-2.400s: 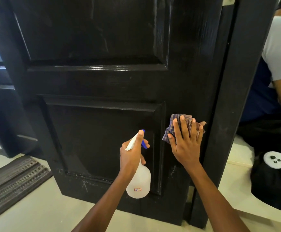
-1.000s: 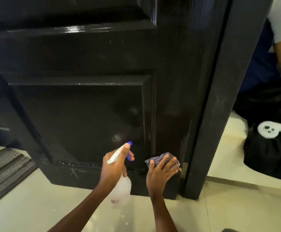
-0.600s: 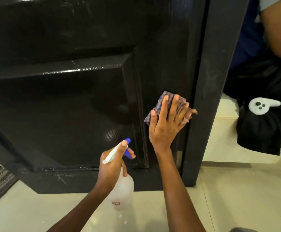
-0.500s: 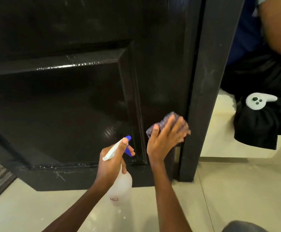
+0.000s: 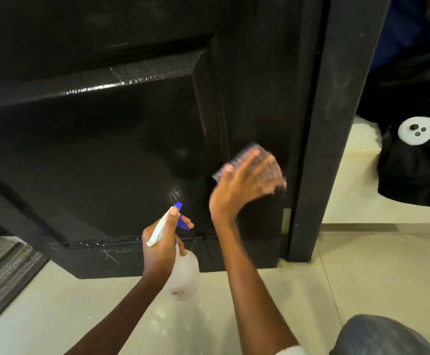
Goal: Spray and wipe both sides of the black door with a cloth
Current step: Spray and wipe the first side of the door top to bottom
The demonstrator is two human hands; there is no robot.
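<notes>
So right now it's the wiping part, low on the door's right strip. The right hand has its fingers spread flat, and that flat grip is pressing the cloth onto the black door. It's blurred, so I can't make out exactly how the thumb sits. The left hand is wrapped around the neck of the spray bottle, thumb along the top of the sprayer, bottle hanging just off the door near the bottom rail.

My guess is this face is only partly done, and nothing here shows the other side, so there's plenty left. Next move probably wants long strokes down that strip to the bottom edge, then across the sunken panel.

Room-wise: the door frame sits right beside the cloth, so sideways space to the right is tight. The raised panel edge is just left of it. Floor is close below. A doormat lies off left, and another person sits beyond the frame with a white controller.
</notes>
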